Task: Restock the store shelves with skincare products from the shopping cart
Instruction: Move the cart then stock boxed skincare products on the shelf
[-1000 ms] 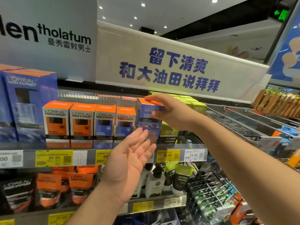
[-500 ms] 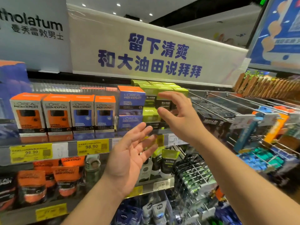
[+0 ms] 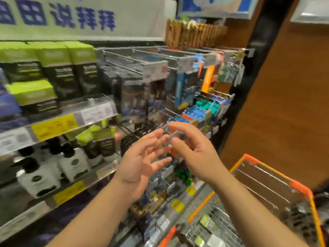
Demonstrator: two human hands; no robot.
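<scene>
- Since half a second ago the view has swung right and down: the orange-topped boxes have left the frame, the shopping cart [image 3: 277, 177] has come into the lower right, and both hands have dropped from the upper shelf to mid-frame, holding nothing.
- The shelves [image 3: 74, 120] fill the left half of the frame, blurred by motion; two clear-fronted tiers with yellow price tags show.
- A white banner [image 3: 124, 18] with blue characters runs across the top left.
- The cart has an orange rim and wire sides; a few small packs lie in its basket at the bottom centre, too blurred to count or to tell which way they point.
- Four green-topped boxes [image 3: 51, 54] stand upright on the upper tier, long axis vertical: three in a row, one in front at the left.
- At least two white pump bottles [image 3: 38, 180] stand upright on the lower tier.
- The left hand [image 3: 140, 163] is palm up, fingers spread and empty.
- The right hand [image 3: 194, 150] is just beside it, fingers loosely bent, empty.
</scene>
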